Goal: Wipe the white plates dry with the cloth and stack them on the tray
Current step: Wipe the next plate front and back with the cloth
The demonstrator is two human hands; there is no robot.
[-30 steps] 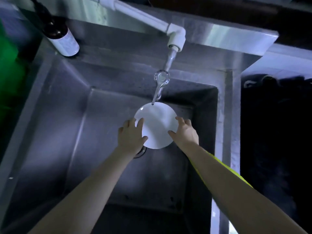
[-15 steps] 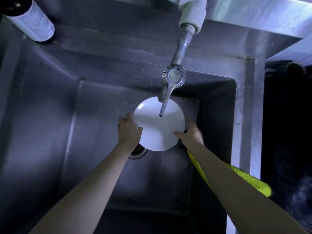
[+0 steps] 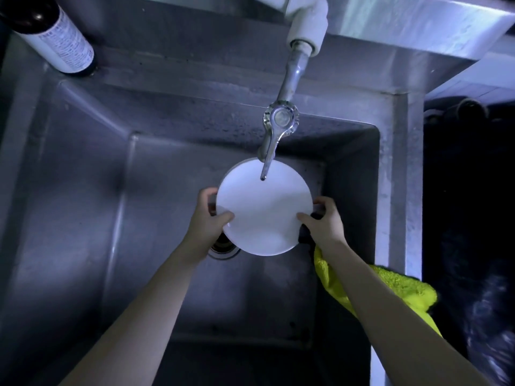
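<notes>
Head view.

- White plate (image 3: 264, 210) at centre of frame, face toward the camera, held above the basin of the steel sink (image 3: 83, 218).
- Tap (image 3: 278, 126) at upper centre. Lever tip overlaps the plate's upper edge in the picture.
- Left grip (image 3: 207, 221) clamped on the plate's left rim. Thumb laid on the near face, fingers curled round the edge behind.
- Right grip (image 3: 324, 222) clamped on the plate's right rim in the same manner. Thumb on the near face, fingers curled behind.
- Drain (image 3: 224, 247) at the basin floor, partly hidden by the plate's lower left edge and the left wrist.
- Yellow cloth (image 3: 404, 288) at lower right, draped across the sink's right rim under the right forearm and reaching up toward the wrist. Contact with the right grip not discernible.
- Dark bottle (image 3: 58, 43) with white label at upper left, on the sink ledge.
</notes>
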